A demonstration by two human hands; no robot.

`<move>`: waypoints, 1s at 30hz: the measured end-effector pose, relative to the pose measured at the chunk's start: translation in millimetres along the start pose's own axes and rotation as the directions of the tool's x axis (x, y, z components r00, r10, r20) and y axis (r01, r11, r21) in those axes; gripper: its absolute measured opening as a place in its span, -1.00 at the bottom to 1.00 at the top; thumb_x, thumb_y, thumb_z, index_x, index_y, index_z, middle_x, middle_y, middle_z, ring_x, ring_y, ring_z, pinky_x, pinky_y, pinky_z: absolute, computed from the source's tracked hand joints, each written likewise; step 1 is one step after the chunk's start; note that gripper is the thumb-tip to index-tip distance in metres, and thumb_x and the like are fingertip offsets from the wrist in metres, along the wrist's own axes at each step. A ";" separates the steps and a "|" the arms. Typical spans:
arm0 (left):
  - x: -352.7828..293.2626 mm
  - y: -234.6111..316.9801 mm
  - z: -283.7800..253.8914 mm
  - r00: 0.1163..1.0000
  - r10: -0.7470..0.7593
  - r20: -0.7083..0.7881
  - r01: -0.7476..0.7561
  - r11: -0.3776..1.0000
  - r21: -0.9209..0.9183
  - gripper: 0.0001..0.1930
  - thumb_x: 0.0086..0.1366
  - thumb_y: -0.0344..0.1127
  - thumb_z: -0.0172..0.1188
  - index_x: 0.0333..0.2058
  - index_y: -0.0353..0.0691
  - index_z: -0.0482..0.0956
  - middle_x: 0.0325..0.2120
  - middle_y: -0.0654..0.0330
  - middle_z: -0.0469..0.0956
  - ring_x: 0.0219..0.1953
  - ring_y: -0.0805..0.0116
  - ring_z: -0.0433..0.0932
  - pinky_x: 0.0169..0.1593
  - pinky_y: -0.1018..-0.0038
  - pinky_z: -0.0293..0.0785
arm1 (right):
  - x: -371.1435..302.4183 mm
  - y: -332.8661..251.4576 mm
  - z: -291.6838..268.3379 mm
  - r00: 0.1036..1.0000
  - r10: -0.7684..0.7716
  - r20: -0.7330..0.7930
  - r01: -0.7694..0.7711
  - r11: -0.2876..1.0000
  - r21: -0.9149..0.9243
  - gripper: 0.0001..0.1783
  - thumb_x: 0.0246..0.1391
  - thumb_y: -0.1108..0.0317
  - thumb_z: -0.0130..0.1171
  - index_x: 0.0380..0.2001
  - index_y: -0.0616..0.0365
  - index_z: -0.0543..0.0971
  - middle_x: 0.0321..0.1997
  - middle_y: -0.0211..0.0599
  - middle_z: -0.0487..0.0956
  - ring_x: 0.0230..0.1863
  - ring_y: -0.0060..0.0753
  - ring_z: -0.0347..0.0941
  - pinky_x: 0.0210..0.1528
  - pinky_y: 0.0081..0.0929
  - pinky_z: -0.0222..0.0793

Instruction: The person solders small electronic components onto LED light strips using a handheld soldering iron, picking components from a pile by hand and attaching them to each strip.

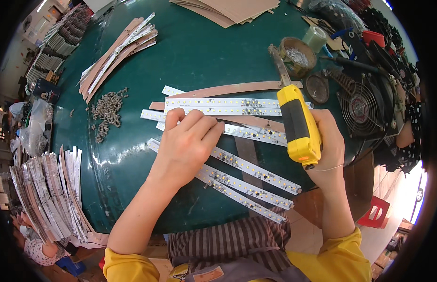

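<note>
My left hand (188, 141) rests on a fan of white LED strip boards (237, 103), its fingers bent and pressed together against the upper boards. Brown backing strips (242, 88) lie among them. More LED strip boards (256, 170) spread below my left hand toward the table's near edge. My right hand (329, 141) is wrapped round a yellow and black gun-shaped hand tool (299, 124). The tool lies across the boards' right ends, and its metal shaft (280, 68) points away toward a round tin.
The tin (297, 55), a tape roll (315, 37) and a round fan grille (361, 110) stand at right. At left are a heap of small metallic parts (108, 113), a strip bundle (117, 56) and a large strip stack (51, 197). Cardboard sheets (228, 8) lie at the far edge.
</note>
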State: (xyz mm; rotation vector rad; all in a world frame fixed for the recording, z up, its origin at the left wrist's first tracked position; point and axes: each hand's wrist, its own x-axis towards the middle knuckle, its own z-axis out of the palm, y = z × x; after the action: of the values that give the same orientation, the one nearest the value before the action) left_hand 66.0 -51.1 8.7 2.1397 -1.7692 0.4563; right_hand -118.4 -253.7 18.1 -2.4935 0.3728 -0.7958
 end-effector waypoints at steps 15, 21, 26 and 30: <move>-20.7 8.2 -3.2 0.996 -0.071 0.059 0.090 0.882 -0.463 -0.73 -0.05 -0.49 0.37 -0.29 -0.16 0.72 -0.30 0.31 0.61 -0.29 0.27 0.53 -0.12 0.35 0.43 | 22.8 3.9 -3.5 0.965 -0.122 0.231 0.114 0.992 0.047 -0.39 -0.35 0.54 0.46 -0.12 0.17 0.46 -0.20 -0.14 0.50 -0.19 0.05 0.51 -0.22 -0.26 0.46; -22.1 5.4 -6.4 0.992 -0.065 0.109 0.111 0.861 -0.497 -0.74 -0.01 -0.47 0.39 -0.27 -0.14 0.71 -0.29 0.30 0.61 -0.29 0.26 0.53 -0.12 0.33 0.41 | 22.1 3.5 -2.5 0.941 -0.164 0.295 0.165 0.986 0.024 -0.41 -0.32 0.53 0.44 -0.11 0.17 0.46 -0.18 -0.14 0.52 -0.18 0.04 0.51 -0.20 -0.26 0.47; 2.0 -2.3 -10.9 0.997 -0.030 0.077 0.063 0.879 -0.472 -0.71 -0.02 -0.47 0.37 -0.23 -0.13 0.70 -0.26 0.29 0.60 -0.25 0.25 0.52 -0.08 0.31 0.39 | 21.6 6.4 -6.6 0.963 -0.158 0.220 0.137 0.984 0.110 -0.38 -0.33 0.48 0.48 -0.09 0.17 0.46 -0.18 -0.11 0.52 -0.17 0.05 0.52 -0.19 -0.29 0.47; 16.1 -19.6 2.9 0.997 0.072 0.008 -0.068 0.967 -0.246 -0.68 -0.06 -0.47 0.28 -0.23 -0.16 0.67 -0.24 0.27 0.60 -0.17 0.29 0.52 -0.03 0.32 0.37 | 21.4 4.8 -4.6 0.972 -0.136 0.190 0.114 0.986 0.122 -0.41 -0.29 0.44 0.47 -0.09 0.16 0.47 -0.17 -0.13 0.52 -0.17 0.06 0.52 -0.20 -0.29 0.48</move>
State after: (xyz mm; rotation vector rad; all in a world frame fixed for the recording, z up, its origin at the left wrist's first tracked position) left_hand 88.3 -63.1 12.4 1.9214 -1.8104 0.2217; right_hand -104.7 -267.9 28.8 -2.4818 0.0993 -0.5913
